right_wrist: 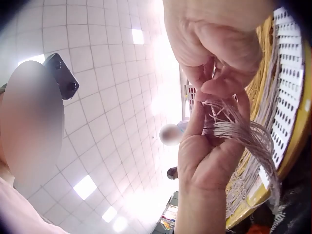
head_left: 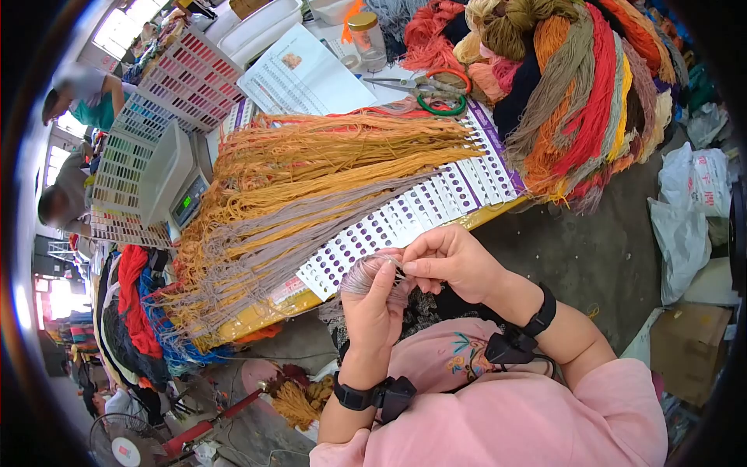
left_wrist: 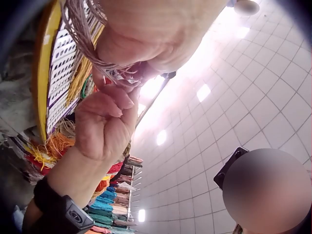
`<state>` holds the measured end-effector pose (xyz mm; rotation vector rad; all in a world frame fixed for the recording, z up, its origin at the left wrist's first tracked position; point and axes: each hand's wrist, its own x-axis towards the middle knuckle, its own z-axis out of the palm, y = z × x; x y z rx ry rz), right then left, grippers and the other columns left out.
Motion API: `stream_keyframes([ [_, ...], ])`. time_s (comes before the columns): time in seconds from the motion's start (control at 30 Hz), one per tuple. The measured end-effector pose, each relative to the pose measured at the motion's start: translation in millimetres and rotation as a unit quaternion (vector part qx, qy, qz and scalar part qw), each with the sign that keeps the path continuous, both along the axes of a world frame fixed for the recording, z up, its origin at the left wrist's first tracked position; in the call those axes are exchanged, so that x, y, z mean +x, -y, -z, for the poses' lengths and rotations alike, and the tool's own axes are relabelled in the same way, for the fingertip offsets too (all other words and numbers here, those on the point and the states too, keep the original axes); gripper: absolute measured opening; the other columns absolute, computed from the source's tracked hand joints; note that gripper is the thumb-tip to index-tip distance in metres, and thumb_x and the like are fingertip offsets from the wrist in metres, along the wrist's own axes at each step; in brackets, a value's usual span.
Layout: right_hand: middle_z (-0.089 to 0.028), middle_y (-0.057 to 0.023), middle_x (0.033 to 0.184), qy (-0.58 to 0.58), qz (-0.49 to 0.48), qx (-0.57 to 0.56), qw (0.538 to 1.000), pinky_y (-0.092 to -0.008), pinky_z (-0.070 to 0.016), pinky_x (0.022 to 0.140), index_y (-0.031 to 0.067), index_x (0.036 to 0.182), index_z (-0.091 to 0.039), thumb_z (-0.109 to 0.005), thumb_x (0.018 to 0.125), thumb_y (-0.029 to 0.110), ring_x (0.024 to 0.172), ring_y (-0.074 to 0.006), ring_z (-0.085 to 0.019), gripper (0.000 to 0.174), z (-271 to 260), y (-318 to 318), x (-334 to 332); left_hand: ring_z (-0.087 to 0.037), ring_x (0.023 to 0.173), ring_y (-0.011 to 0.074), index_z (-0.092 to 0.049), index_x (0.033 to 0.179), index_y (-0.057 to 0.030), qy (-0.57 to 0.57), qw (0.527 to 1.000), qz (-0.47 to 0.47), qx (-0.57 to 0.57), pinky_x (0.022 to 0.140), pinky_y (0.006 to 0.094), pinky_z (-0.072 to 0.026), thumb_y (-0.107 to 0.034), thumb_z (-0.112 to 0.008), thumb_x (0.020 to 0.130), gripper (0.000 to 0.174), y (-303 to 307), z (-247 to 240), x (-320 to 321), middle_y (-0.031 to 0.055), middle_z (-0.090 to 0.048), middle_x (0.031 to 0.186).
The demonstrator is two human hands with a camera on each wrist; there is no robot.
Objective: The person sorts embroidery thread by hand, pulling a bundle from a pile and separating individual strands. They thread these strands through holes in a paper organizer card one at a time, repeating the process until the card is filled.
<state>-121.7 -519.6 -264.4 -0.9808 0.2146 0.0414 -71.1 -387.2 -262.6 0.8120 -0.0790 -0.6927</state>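
Note:
A skein of pale mauve-grey thread (head_left: pixel 359 276) is looped over my left hand (head_left: pixel 367 317), which grips it between thumb and fingers. In the right wrist view the strands (right_wrist: pixel 248 139) fan out past the left palm and hang down. My right hand (head_left: pixel 455 263) meets the left at the skein, its thumb and fingertips pinching thread there. From the left wrist side, the right fingers (left_wrist: pixel 117 100) are bent close under the looped strands. The pinched bit itself is mostly hidden by the fingers.
Ochre, orange and mauve threads (head_left: pixel 327 163) cover the table over white punched cards (head_left: pixel 373 233). Scissors (head_left: pixel 443 92), a jar (head_left: pixel 366 39) and a paper sheet (head_left: pixel 307 74) lie behind. Colourful skeins (head_left: pixel 576 86) heap at right; a scale (head_left: pixel 187 204) stands left.

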Motion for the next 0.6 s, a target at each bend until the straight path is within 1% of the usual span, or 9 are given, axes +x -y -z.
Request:
stream_keyframes([
  [0.1, -0.056, -0.0023, 0.063, 0.001, 0.005, 0.004, 1.000, -0.0160, -0.0384, 0.042, 0.0004, 0.078, -0.058, -0.057, 0.077, 0.010, 0.051, -0.0059, -0.051, 0.010, 0.8, 0.2, -0.1, -0.055, 0.076, 0.0157, -0.054, 0.086, 0.0000, 0.005, 1.000, -0.003, 0.008, 0.065, 0.0295, -0.0490, -0.002, -0.049, 0.081, 0.008, -0.1, 5.3, 0.8, 0.0097, -0.056, 0.089],
  [0.2, -0.057, -0.0023, 0.064, 0.005, 0.006, 0.019, 1.000, -0.0159, -0.0385, 0.043, 0.0003, 0.078, -0.058, -0.057, 0.077, 0.011, 0.052, -0.0059, -0.051, 0.010, 0.5, 0.7, -0.2, -0.055, 0.076, 0.0154, -0.054, 0.086, 0.0000, -0.019, 1.000, -0.009, 0.006, 0.065, 0.0291, -0.0490, -0.002, -0.049, 0.081, 0.007, 0.1, 4.5, 0.7, 0.0096, -0.056, 0.089],
  [0.43, -0.057, -0.0027, 0.065, 0.000, 0.001, 0.032, 0.999, -0.0164, -0.0394, 0.044, -0.0001, 0.078, -0.057, -0.057, 0.077, 0.011, 0.052, -0.0061, -0.051, 0.011, 1.3, 1.4, 0.4, -0.055, 0.076, 0.0147, -0.054, 0.086, -0.0003, -0.020, 1.000, -0.005, -0.005, 0.065, 0.0284, -0.0488, -0.004, -0.048, 0.082, 0.008, -0.3, 6.9, 1.1, 0.0098, -0.057, 0.090],
  [0.5, -0.056, -0.0027, 0.064, 0.000, -0.003, 0.007, 1.000, -0.0164, -0.0395, 0.045, -0.0003, 0.078, -0.057, -0.057, 0.077, 0.011, 0.053, -0.0063, -0.052, 0.011, 2.2, 0.9, 0.3, -0.055, 0.077, 0.0149, -0.054, 0.086, -0.0001, -0.025, 1.000, -0.012, 0.001, 0.064, 0.0274, -0.0485, -0.004, -0.048, 0.082, 0.008, 0.0, 4.2, 0.8, 0.0098, -0.057, 0.090],
  [0.6, -0.056, -0.0035, 0.066, 0.008, -0.020, -0.014, 1.000, -0.0166, -0.0396, 0.045, 0.0004, 0.078, -0.058, -0.057, 0.076, 0.010, 0.053, -0.0066, -0.052, 0.010, 6.3, 1.2, -0.8, -0.052, 0.066, 0.0137, -0.055, 0.084, -0.0006, -0.003, 0.997, -0.049, 0.063, 0.057, 0.0248, -0.0443, -0.009, -0.048, 0.083, 0.011, 6.7, -1.8, -0.9, 0.0080, -0.057, 0.081],
])
